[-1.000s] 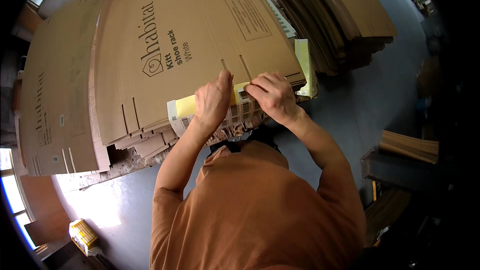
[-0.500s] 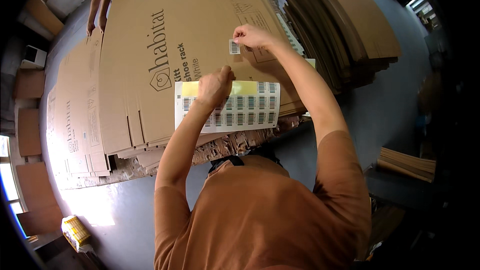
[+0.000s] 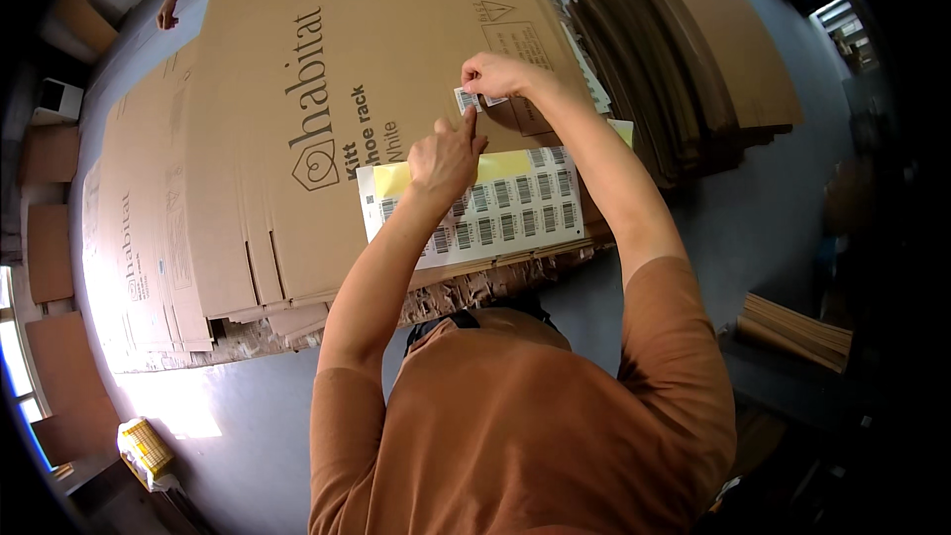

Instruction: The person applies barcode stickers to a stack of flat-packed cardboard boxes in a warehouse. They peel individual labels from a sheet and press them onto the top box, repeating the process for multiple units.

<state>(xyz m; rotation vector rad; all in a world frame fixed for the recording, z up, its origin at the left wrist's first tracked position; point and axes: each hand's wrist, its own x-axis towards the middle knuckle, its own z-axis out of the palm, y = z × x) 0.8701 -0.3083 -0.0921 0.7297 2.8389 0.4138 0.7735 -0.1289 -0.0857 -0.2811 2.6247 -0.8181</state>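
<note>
On top of a stack of flattened cardboard boxes [image 3: 297, 139], seen from the head camera, a small barcode sticker [image 3: 466, 99] is being pressed down near a printed panel of the uppermost sheet. The sticker is pinched at its right edge by the thumb and fingers of the right hand [image 3: 495, 74], so that grip is closed on the sticker. The left hand [image 3: 446, 159] is placed just below and to the left of it, its index finger stretched out with the tip touching the sticker's lower left corner; its other fingers are curled in and nothing is held in that grip.

Under the left wrist a sheet of barcode labels [image 3: 495, 208] is laid flat on the cardboard, white with a yellow band along its upper edge, partly covered by the left forearm. Several rows of labels are seen on it.

To the right, a second, taller pile of folded brown cartons [image 3: 684, 59] is stacked on the grey floor [image 3: 753, 228]. At the far upper left, another person's hand [image 3: 166, 16] is seen at the edge of the cardboard. A yellow object [image 3: 146, 448] lies on the floor at the lower left, in a patch of sunlight.
</note>
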